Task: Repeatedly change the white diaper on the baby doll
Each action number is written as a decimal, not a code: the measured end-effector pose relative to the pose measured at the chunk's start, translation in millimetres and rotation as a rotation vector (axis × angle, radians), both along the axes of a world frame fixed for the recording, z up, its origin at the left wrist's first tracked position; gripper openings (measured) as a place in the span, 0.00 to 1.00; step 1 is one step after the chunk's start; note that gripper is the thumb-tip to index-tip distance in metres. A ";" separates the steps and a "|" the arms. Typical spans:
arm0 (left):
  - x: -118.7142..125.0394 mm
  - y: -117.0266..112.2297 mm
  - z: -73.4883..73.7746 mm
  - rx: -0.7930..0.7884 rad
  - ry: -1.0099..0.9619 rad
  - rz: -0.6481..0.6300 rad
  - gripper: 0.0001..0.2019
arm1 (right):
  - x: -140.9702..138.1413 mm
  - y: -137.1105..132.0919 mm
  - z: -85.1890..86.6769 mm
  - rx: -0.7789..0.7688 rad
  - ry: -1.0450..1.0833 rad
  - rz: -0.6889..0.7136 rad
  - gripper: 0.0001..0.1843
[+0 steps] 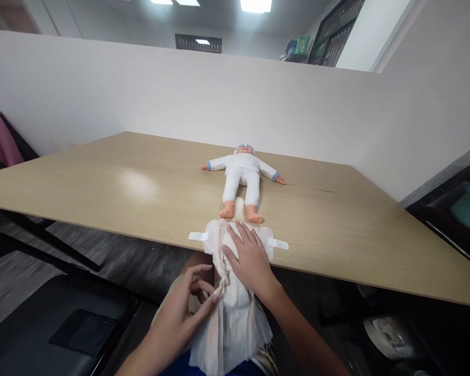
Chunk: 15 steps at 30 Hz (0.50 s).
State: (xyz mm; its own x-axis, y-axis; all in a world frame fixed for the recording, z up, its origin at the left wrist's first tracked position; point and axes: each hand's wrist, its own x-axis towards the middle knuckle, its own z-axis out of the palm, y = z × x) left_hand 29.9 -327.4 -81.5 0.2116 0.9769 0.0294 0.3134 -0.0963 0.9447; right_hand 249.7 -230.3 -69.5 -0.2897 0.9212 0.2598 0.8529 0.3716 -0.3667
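A white disposable diaper [235, 308] lies unfolded, its far end on the table's front edge and its near end hanging down over my lap. Its two fastening tabs stick out left and right. My right hand [246, 256] rests flat on the far part, fingers spread. At the diaper's left side, my left hand [194, 297] pinches the ruffled edge between thumb and fingertips. Beyond the diaper a baby doll [243, 175] in white clothes with blue cuffs lies on its back, arms out, feet toward me.
The wooden table [164, 193] runs back to a white partition wall [180, 94]. To the left below stands a black chair [62, 318] with a dark flat object on its seat. Pink cloth [0, 136] hangs at the far left. A dark-framed item [454, 209] stands at the right.
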 end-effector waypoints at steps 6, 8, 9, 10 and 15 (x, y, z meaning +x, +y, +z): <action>-24.8 84.4 35.4 0.449 0.262 -0.030 0.15 | -2.8 2.2 0.6 -0.012 -0.010 -0.024 0.35; -24.5 129.2 46.5 0.602 0.364 -0.067 0.13 | -2.9 3.8 1.6 -0.016 -0.018 -0.025 0.34; -22.3 152.3 51.8 0.679 0.427 -0.093 0.14 | -2.7 4.5 1.6 -0.014 -0.022 -0.024 0.34; -18.7 175.1 56.8 0.750 0.489 -0.123 0.17 | -2.3 4.9 1.2 -0.010 -0.025 -0.023 0.34; 18.7 271.7 72.3 0.957 0.821 -0.525 0.44 | -0.4 5.3 -6.1 0.038 -0.005 -0.018 0.34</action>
State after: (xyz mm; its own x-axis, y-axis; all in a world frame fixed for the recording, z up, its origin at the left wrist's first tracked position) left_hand 48.6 -55.7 -9.2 0.8324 0.4456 0.3296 0.4709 -0.8822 0.0032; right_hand 249.3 -224.9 -75.6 -0.2740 0.9158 0.2937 0.8613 0.3695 -0.3486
